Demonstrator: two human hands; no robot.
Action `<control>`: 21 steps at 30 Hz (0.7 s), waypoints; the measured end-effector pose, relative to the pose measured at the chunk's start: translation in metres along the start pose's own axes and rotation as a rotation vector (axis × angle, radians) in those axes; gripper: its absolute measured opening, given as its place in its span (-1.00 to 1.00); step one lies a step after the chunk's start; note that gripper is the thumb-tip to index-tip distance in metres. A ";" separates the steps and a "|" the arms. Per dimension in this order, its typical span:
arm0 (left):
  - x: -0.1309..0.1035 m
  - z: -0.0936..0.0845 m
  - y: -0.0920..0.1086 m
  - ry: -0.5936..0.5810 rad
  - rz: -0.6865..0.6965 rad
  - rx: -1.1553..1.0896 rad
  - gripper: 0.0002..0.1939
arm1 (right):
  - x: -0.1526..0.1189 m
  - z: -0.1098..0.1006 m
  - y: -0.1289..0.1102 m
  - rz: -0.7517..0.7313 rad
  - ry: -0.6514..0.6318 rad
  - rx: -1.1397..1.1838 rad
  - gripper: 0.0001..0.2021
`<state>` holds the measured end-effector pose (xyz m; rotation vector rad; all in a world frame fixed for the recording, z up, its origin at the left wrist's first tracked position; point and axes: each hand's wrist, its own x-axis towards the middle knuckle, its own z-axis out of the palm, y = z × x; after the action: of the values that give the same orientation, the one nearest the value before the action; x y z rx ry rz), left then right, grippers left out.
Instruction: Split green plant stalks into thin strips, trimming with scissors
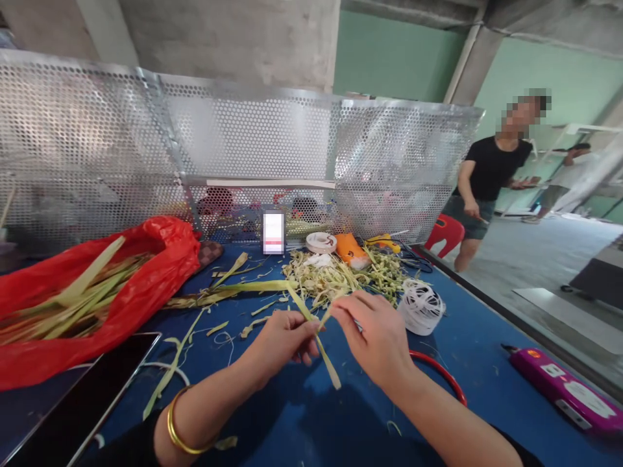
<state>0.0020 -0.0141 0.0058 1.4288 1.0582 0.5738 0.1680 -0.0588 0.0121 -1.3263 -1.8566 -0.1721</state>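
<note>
Over the blue table, my left hand (291, 336) pinches a flat, pale green leaf strip (329, 364) between thumb and fingers. One end of the strip hangs down toward me, and the other slants up and away. Just to the right, my right hand (372, 324) is closed at the fingertips on a short part of leaf strip that meets the first at a crossing. Whether the two parts are one folded strip or two, I cannot tell. Behind my hands lies a heap of small folded leaf pieces (311, 279). A red bag (168, 240) full of long leaves (92, 292) stands at the left.
Nearby are a dark tablet (92, 395), a lit phone (273, 233), a tape roll (321, 242), an orange packet (351, 250), a ball of white strip (421, 307) and a purple device (567, 389). A perforated metal screen (263, 130) borders the back. A person (491, 175) stands beyond the right edge.
</note>
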 end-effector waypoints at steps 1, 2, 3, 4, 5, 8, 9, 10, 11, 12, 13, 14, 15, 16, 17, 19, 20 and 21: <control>-0.002 0.002 -0.001 -0.041 0.000 0.033 -0.65 | 0.003 -0.002 0.002 0.032 0.001 0.028 -0.82; -0.004 0.005 -0.002 -0.081 0.005 0.060 -0.65 | 0.005 -0.002 0.003 0.075 -0.047 0.078 -0.84; -0.006 0.007 -0.004 -0.128 0.014 0.081 -0.66 | 0.006 -0.001 0.004 0.132 -0.138 0.157 -0.86; -0.008 0.009 -0.005 -0.175 0.029 0.102 -0.68 | 0.006 0.001 0.004 0.203 -0.259 0.264 -0.86; -0.010 0.011 -0.006 -0.216 0.048 0.128 -0.71 | 0.006 0.003 0.004 0.281 -0.382 0.391 -0.86; -0.014 0.013 -0.006 -0.276 0.092 0.216 -0.74 | 0.004 0.011 0.001 0.488 -0.533 0.692 -0.86; -0.014 0.012 -0.005 -0.266 0.093 0.230 -0.73 | 0.004 0.013 0.001 0.540 -0.486 0.737 -0.85; -0.014 0.011 -0.003 -0.250 0.089 0.237 -0.72 | 0.004 0.013 0.001 0.579 -0.415 0.764 -0.82; -0.014 0.011 -0.001 -0.234 0.080 0.234 -0.71 | 0.004 0.014 0.001 0.608 -0.342 0.784 -0.80; -0.014 0.010 0.001 -0.218 0.068 0.232 -0.71 | 0.005 0.013 0.002 0.623 -0.284 0.805 -0.77; -0.013 0.009 0.002 -0.200 0.058 0.231 -0.71 | 0.005 0.012 0.003 0.622 -0.243 0.824 -0.76; -0.013 0.008 0.003 -0.184 0.049 0.231 -0.71 | 0.005 0.011 0.003 0.605 -0.218 0.828 -0.76; -0.012 0.008 0.003 -0.178 0.041 0.226 -0.71 | 0.005 0.009 0.003 0.575 -0.201 0.805 -0.77; -0.011 0.008 0.002 -0.175 0.033 0.213 -0.70 | 0.004 0.008 0.003 0.538 -0.187 0.759 -0.79; -0.011 0.008 0.000 -0.175 0.023 0.194 -0.69 | 0.004 0.006 0.002 0.495 -0.172 0.697 -0.80; -0.009 0.008 -0.004 -0.175 0.009 0.163 -0.67 | 0.001 0.003 -0.001 0.396 -0.142 0.560 -0.84; -0.008 0.008 -0.005 -0.167 0.008 0.151 -0.65 | 0.000 0.002 -0.004 0.339 -0.132 0.495 -0.86; -0.007 0.008 -0.006 -0.152 0.009 0.142 -0.64 | -0.002 0.000 -0.006 0.271 -0.119 0.433 -0.88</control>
<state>0.0034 -0.0251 0.0004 1.5763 0.9875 0.3957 0.1627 -0.0626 0.0126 -1.2795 -1.6648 0.4357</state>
